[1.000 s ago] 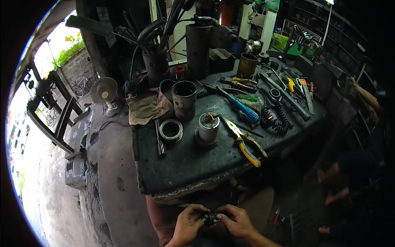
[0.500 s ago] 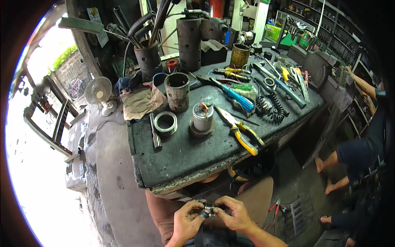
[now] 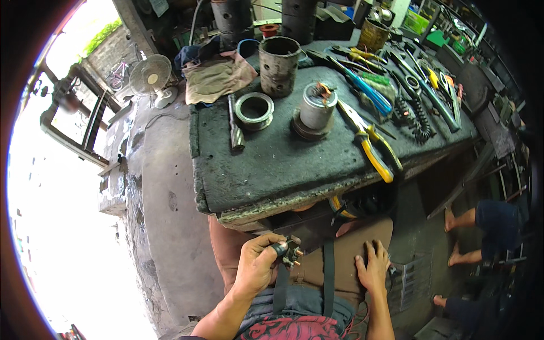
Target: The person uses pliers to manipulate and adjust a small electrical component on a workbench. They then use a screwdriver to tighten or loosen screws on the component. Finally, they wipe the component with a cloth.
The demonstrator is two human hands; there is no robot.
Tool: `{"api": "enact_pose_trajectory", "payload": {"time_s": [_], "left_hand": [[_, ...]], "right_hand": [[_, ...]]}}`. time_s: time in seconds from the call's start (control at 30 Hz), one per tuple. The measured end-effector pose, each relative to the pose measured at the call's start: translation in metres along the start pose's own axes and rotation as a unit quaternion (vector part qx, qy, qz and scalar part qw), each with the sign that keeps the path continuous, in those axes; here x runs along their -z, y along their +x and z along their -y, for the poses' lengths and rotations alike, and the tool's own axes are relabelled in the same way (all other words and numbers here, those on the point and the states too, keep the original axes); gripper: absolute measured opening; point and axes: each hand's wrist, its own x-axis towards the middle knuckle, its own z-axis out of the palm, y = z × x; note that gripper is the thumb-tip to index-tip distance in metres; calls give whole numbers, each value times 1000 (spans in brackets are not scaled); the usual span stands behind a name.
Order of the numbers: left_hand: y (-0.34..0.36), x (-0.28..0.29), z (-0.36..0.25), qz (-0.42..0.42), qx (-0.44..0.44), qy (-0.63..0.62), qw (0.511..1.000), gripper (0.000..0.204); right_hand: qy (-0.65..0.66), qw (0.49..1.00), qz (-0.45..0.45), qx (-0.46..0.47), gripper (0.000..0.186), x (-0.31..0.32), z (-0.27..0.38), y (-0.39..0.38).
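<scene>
My left hand [image 3: 260,260] is closed around a small dark metal part [image 3: 291,252] with copper-coloured studs, held above my lap below the bench's front edge. My right hand [image 3: 371,266] rests on my brown-clad right thigh [image 3: 345,255], fingers apart and holding nothing. On the worn dark bench [image 3: 266,170] beyond them lie yellow-and-black pliers [image 3: 381,161], a silver cylinder with copper wire [image 3: 315,113] on a round base, a metal ring [image 3: 266,120], a fluted cutter [image 3: 236,130] and a hollow rusty cylinder [image 3: 276,76].
A cloth [image 3: 212,79], blue-handled tool [image 3: 371,93], coiled cable [image 3: 419,124] and several tools crowd the bench's back and right. A fan [image 3: 152,76] stands left on a concrete ledge. Other people's bare legs [image 3: 462,221] show at the right; a metal rack [image 3: 405,283] lies low nearby.
My right hand has let go of the small part and moved right onto my thigh. My left hand still holds it, slightly higher. The view has shifted, so the bench appears higher in frame.
</scene>
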Motion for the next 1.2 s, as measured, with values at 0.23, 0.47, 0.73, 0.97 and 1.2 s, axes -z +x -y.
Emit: {"api": "enact_pose_trajectory", "payload": {"time_s": [0.23,0.47,0.73,0.97,1.2], "left_hand": [[-1,-16,-18,17,-13,18,1000,25],[3,-34,-41,42,-85,-51,994,26],[-1,-40,-37,21,-54,-1,998,27],[2,-43,-58,37,-117,46,991,23],[16,-51,-65,28,-126,111,985,24]], "right_hand": [[356,926,-103,66,25,111,26,72],[109,954,-184,209,42,171,87,170],[118,968,-96,201,27,166,88,203],[743,667,-8,59,21,151,50,154],[790,602,116,-15,46,132,74,43]]}}
